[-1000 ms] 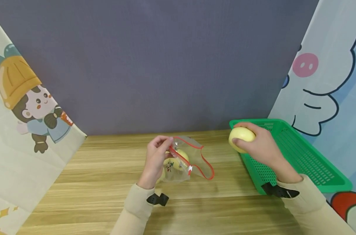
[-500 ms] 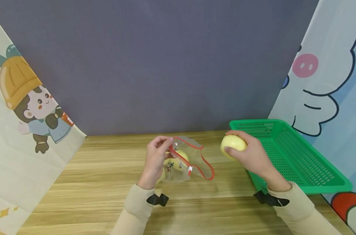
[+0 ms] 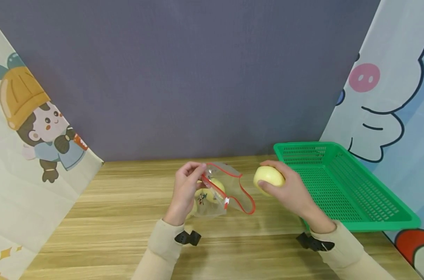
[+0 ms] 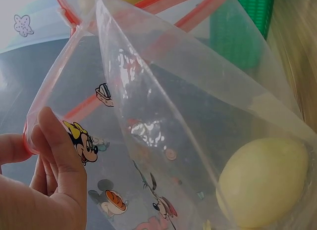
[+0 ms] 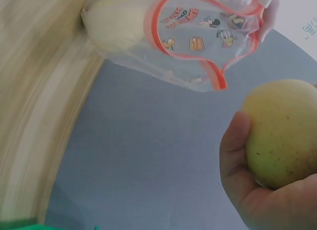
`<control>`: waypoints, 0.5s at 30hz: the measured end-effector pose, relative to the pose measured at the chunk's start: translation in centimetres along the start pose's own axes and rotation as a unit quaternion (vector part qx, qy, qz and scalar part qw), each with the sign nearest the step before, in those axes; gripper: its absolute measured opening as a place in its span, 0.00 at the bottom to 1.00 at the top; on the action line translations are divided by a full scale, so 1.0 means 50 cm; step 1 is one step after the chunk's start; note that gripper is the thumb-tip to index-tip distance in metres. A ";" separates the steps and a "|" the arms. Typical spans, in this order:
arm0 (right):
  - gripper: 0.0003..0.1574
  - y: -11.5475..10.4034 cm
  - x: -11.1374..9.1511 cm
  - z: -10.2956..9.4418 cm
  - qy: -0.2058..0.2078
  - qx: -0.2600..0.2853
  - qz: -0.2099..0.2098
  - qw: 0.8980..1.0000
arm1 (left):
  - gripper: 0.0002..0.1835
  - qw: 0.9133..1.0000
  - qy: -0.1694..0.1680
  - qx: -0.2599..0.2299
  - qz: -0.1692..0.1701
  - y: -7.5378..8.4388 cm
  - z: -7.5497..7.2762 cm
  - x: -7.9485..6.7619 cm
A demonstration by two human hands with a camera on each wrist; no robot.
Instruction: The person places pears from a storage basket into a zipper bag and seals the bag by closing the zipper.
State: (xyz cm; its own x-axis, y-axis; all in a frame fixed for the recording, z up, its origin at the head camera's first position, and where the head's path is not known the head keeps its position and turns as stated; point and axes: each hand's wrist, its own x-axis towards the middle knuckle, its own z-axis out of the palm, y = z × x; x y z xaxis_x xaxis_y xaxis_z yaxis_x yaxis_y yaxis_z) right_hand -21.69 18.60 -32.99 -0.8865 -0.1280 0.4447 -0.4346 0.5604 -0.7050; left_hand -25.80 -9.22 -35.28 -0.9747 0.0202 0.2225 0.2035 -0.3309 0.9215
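Observation:
My left hand (image 3: 184,189) pinches the rim of a clear zip bag (image 3: 212,208) between thumb and fingers. The bag has a red zip edge, a white slider (image 3: 226,200) and cartoon prints, and its mouth gapes to the right. Inside it lie yellow apples; one apple (image 4: 265,183) shows large at the right in the left wrist view. To the right of the bag my right hand (image 3: 291,192) grips another yellow apple (image 3: 269,177), speckled in the right wrist view. This apple is above the table and apart from the bag.
A green perforated plastic basket (image 3: 341,194) stands on the right of the wooden table (image 3: 121,217), behind my right hand. A grey panel (image 3: 198,77) rises along the table's back edge. Printed cartoon sheets flank both sides.
My right hand has moved left with the apple, from over the basket's left rim toward the bag. My left hand and the bag stay in place.

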 end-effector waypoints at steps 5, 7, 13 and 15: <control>0.28 -0.001 -0.001 0.016 0.003 0.005 -0.014 1.000 | 0.11 1.000 0.000 0.000 -0.001 -0.003 0.000 0.001; 0.28 -0.001 0.000 0.022 0.006 0.008 -0.026 1.000 | 0.10 1.000 0.001 -0.001 -0.001 -0.004 0.000 0.001; 0.29 0.003 0.003 0.039 0.009 0.017 -0.047 0.999 | 0.10 1.000 0.001 -0.004 0.000 -0.005 0.000 0.003; 0.29 0.004 0.004 0.045 0.007 0.019 -0.050 0.999 | 0.10 1.000 0.001 -0.004 0.000 -0.005 0.000 0.004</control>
State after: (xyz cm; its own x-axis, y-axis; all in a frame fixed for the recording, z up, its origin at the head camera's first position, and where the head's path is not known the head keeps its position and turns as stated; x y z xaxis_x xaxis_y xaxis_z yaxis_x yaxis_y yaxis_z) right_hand -22.30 16.84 -34.30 -0.8358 -0.1699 0.5220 -0.5273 0.5133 -0.6771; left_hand -26.03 -9.13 -35.44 -0.9748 0.0182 0.2222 0.2030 -0.3389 0.9186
